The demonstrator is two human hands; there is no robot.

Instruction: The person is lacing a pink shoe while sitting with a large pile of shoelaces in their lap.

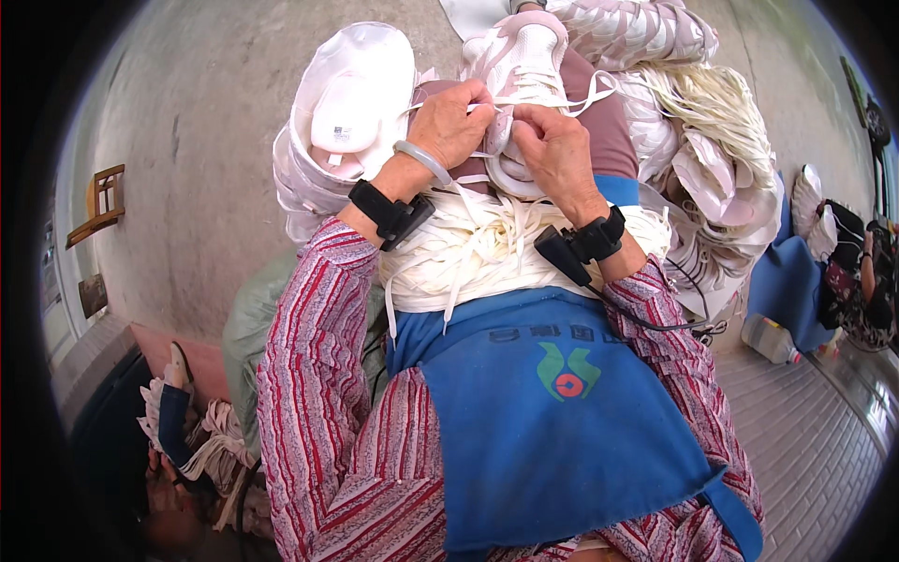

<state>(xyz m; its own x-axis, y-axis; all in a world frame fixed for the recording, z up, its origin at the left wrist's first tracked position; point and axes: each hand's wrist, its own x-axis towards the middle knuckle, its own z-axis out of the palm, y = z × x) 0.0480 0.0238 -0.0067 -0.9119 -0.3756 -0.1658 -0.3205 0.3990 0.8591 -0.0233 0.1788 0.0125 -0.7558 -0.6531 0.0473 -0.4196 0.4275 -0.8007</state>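
Note:
A white and pale pink sneaker [518, 58] rests on my lap, its toe pointing away from me. White shoelace [595, 92] runs through its eyelets, with a loop hanging out on the right. At the sneaker's left side, my left hand [451, 120] is closed in a pinch on the lace. Opposite it, my right hand [554, 155] is closed with thumb and forefinger pressed together by the tongue and lace; its fingertips partly hide what they grip. Across my lap, just below both hands, lies a thick bundle of cream shoelaces [482, 253].
Nested white shoe uppers [361, 56] stand at the left. More uppers [646, 33] and hanging laces [712, 103] are piled on the right. A plastic bottle [770, 337] lies on the tiled floor at the right. A wooden stool [98, 206] stands far left. Other people sit at both lower sides.

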